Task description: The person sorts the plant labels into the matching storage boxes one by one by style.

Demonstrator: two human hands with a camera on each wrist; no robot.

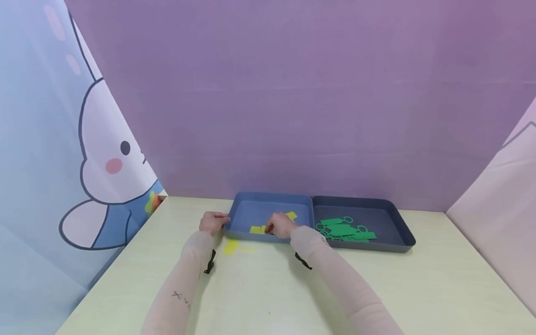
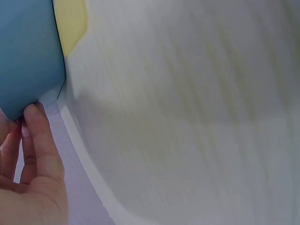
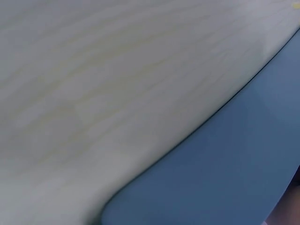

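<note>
At the left front corner of a blue tray (image 1: 268, 209), my left hand (image 1: 213, 222) pinches the wall between thumb and fingers; the left wrist view shows the left hand (image 2: 40, 164) at that tray corner. My right hand (image 1: 281, 225) reaches over the front wall, its curled fingers pointing down into the tray. A flat yellow piece (image 1: 257, 229) lies right beside those fingertips, and whether they pinch it is hidden. Behind the hand lies another yellow piece (image 1: 291, 215). Only a dark sliver of the right hand (image 3: 286, 208) shows in the right wrist view.
A dark grey tray (image 1: 389, 228) touches the blue tray's right side and holds several flat green tags (image 1: 341, 230) with rings. One yellow piece (image 1: 231, 246) with a thin tail lies on the pale table (image 1: 251, 293) in front. A purple cloth (image 1: 293, 102) hangs behind.
</note>
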